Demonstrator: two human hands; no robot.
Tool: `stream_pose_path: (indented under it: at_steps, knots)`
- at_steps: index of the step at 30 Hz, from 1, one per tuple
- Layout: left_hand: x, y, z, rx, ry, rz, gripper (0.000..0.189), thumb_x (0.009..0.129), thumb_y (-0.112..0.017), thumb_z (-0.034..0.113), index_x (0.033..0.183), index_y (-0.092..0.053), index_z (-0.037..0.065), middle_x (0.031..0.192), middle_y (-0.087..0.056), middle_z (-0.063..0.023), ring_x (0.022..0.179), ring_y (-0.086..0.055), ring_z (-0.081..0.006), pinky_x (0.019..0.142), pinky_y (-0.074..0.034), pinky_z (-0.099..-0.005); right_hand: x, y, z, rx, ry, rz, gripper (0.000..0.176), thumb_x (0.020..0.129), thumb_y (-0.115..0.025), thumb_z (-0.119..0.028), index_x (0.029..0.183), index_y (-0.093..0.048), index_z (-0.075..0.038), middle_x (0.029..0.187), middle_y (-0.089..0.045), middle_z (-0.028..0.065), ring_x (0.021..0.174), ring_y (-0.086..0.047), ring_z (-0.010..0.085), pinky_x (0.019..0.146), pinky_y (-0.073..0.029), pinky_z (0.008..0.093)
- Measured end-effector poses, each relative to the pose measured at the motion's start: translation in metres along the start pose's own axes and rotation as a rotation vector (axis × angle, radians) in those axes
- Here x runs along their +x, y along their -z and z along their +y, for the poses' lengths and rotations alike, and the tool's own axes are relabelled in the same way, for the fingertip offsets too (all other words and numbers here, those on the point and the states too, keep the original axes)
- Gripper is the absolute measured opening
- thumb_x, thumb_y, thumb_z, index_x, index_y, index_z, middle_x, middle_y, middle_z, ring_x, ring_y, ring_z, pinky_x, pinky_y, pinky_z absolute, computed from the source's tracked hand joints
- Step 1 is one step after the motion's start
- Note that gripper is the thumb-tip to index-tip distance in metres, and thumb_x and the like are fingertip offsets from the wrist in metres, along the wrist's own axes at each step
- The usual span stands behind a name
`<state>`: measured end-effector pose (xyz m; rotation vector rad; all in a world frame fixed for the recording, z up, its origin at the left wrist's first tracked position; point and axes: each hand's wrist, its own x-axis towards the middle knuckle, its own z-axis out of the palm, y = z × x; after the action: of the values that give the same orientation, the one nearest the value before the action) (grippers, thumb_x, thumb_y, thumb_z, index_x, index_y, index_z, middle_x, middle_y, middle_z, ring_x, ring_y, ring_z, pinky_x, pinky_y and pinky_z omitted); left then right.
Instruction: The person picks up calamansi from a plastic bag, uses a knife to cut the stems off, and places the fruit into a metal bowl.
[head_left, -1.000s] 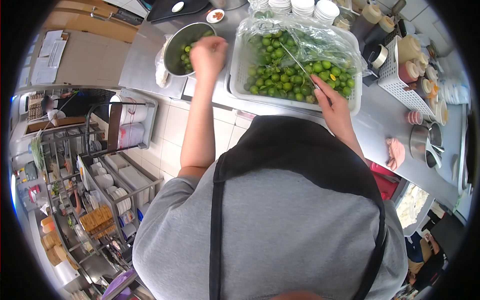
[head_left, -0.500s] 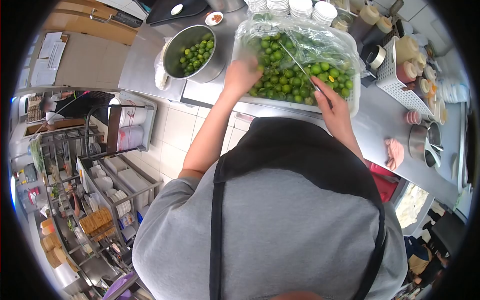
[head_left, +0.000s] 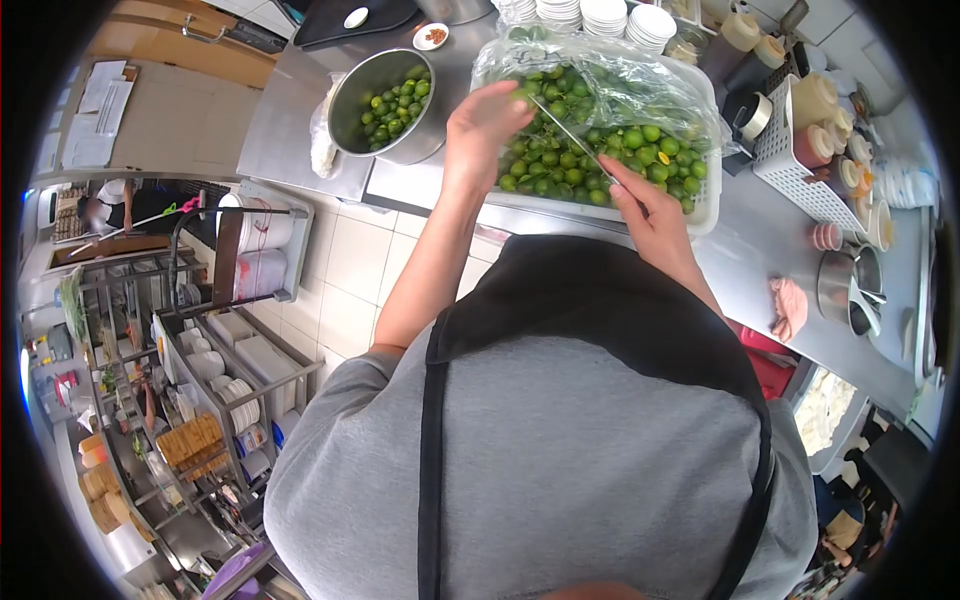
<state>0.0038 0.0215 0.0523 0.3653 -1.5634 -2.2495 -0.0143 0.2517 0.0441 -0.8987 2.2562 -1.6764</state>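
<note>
My right hand [head_left: 648,212] is closed around the handle of a knife [head_left: 572,138], its thin blade slanting up and left over the limes. Close to the knife's tip, my left hand [head_left: 487,125] pinches a small green lime [head_left: 521,96], partly hidden by the fingers. Below both hands, many green limes [head_left: 560,165] fill a white plastic tub [head_left: 708,205] lined with clear plastic film [head_left: 640,95]. One lime with a cut yellow face [head_left: 663,158] lies among them. To the left, a steel pot [head_left: 415,145] holds more limes [head_left: 398,108].
Stacked white dishes [head_left: 603,18] stand behind the tub. A white basket [head_left: 790,165] of sauce bottles is at the right, beyond it a pink cloth [head_left: 788,308] on the steel counter [head_left: 285,130]. A small dish of red bits [head_left: 430,37] sits behind the pot. Another person [head_left: 115,205] is far left.
The knife and my right hand have shifted left and slightly down, bringing the blade tip near my left fingers. My left hand has risen slightly and turned, with a lime now visible at its fingertips.
</note>
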Motion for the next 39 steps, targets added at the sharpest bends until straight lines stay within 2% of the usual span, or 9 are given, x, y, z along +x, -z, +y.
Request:
stream_pose_path:
  at_steps: [10, 14, 15, 19, 27, 29, 34, 36, 39]
  knots:
    - [-0.003, -0.003, -0.009, 0.14, -0.009, -0.045, 0.021, 0.08, -0.066, 0.0, 0.1, -0.061, -0.001, 0.089, -0.065, -0.0068, 0.083, -0.062, -0.0131, 0.079, -0.05, -0.0275, -0.002, 0.001, 0.005, -0.055, -0.008, 0.053, 0.031, 0.092, -0.052, -0.018, 0.122, -0.057, -0.014, 0.107, -0.064, 0.0131, 0.083, -0.063, 0.02, 0.074, -0.048, 0.0278]
    - [-0.031, -0.025, -0.002, 0.287, 0.113, -0.262, 0.022, 0.077, -0.066, -0.002, 0.098, -0.063, 0.003, 0.092, -0.066, -0.0039, 0.083, -0.061, -0.0096, 0.075, -0.048, -0.0228, 0.003, 0.002, 0.003, -0.094, -0.093, 0.05, 0.031, 0.092, -0.052, -0.018, 0.122, -0.056, -0.012, 0.105, -0.064, 0.0134, 0.081, -0.063, 0.0192, 0.074, -0.047, 0.0273]
    - [-0.035, -0.031, -0.007, 0.355, 0.044, -0.28, 0.023, 0.078, -0.065, -0.002, 0.1, -0.063, 0.004, 0.091, -0.066, -0.0029, 0.082, -0.061, -0.0094, 0.075, -0.048, -0.0225, 0.004, 0.004, 0.002, -0.095, -0.093, 0.05, 0.031, 0.092, -0.052, -0.018, 0.122, -0.056, -0.012, 0.105, -0.064, 0.0134, 0.081, -0.063, 0.0192, 0.074, -0.047, 0.0273]
    - [-0.004, -0.008, -0.016, 0.241, -0.015, -0.072, 0.026, 0.077, -0.066, -0.003, 0.102, -0.061, 0.002, 0.09, -0.065, -0.0036, 0.083, -0.06, -0.0099, 0.076, -0.048, -0.0234, 0.001, 0.004, 0.0, -0.028, -0.047, 0.081, 0.031, 0.092, -0.052, -0.017, 0.122, -0.056, -0.011, 0.105, -0.064, 0.013, 0.081, -0.062, 0.0182, 0.074, -0.047, 0.0268]
    - [0.008, -0.002, -0.009, 0.227, -0.099, -0.019, 0.024, 0.076, -0.069, 0.0, 0.099, -0.061, -0.001, 0.09, -0.065, -0.0063, 0.082, -0.061, -0.0106, 0.076, -0.048, -0.0241, -0.007, 0.002, 0.001, -0.042, 0.031, 0.044, 0.032, 0.092, -0.051, -0.017, 0.123, -0.056, -0.014, 0.106, -0.064, 0.0137, 0.08, -0.062, 0.0195, 0.074, -0.047, 0.0278]
    - [0.012, 0.005, -0.02, 0.413, -0.154, -0.077, 0.023, 0.076, -0.069, -0.002, 0.098, -0.062, 0.0, 0.09, -0.066, -0.0061, 0.083, -0.061, -0.0105, 0.077, -0.048, -0.0239, -0.006, 0.003, -0.002, -0.063, -0.059, 0.026, 0.031, 0.092, -0.051, -0.018, 0.123, -0.056, -0.015, 0.106, -0.064, 0.0139, 0.076, -0.061, 0.0212, 0.071, -0.047, 0.0285]
    - [-0.012, -0.022, -0.015, 0.207, 0.035, -0.161, 0.021, 0.078, -0.066, -0.001, 0.099, -0.063, 0.001, 0.092, -0.066, -0.0069, 0.085, -0.062, -0.0128, 0.08, -0.048, -0.0265, 0.002, 0.001, 0.0, -0.079, -0.055, 0.06, 0.031, 0.092, -0.051, -0.019, 0.123, -0.056, -0.015, 0.105, -0.064, 0.0144, 0.074, -0.061, 0.0218, 0.07, -0.047, 0.0293]
    - [-0.009, -0.019, -0.015, -0.052, 0.157, -0.16, 0.02, 0.08, -0.064, 0.0, 0.1, -0.062, 0.001, 0.093, -0.066, -0.0088, 0.087, -0.063, -0.0164, 0.082, -0.049, -0.0299, 0.002, 0.002, 0.0, -0.068, -0.046, 0.071, 0.031, 0.092, -0.051, -0.019, 0.122, -0.056, -0.015, 0.105, -0.064, 0.0144, 0.075, -0.061, 0.0218, 0.07, -0.047, 0.0294]
    - [0.006, -0.001, -0.008, -0.005, 0.095, -0.07, 0.02, 0.081, -0.063, 0.001, 0.101, -0.062, 0.0, 0.094, -0.066, -0.0105, 0.087, -0.064, -0.0193, 0.083, -0.05, -0.0328, 0.001, 0.003, 0.001, -0.066, -0.058, 0.04, 0.031, 0.093, -0.051, -0.019, 0.122, -0.056, -0.013, 0.107, -0.064, 0.0141, 0.081, -0.063, 0.0223, 0.073, -0.047, 0.0287]
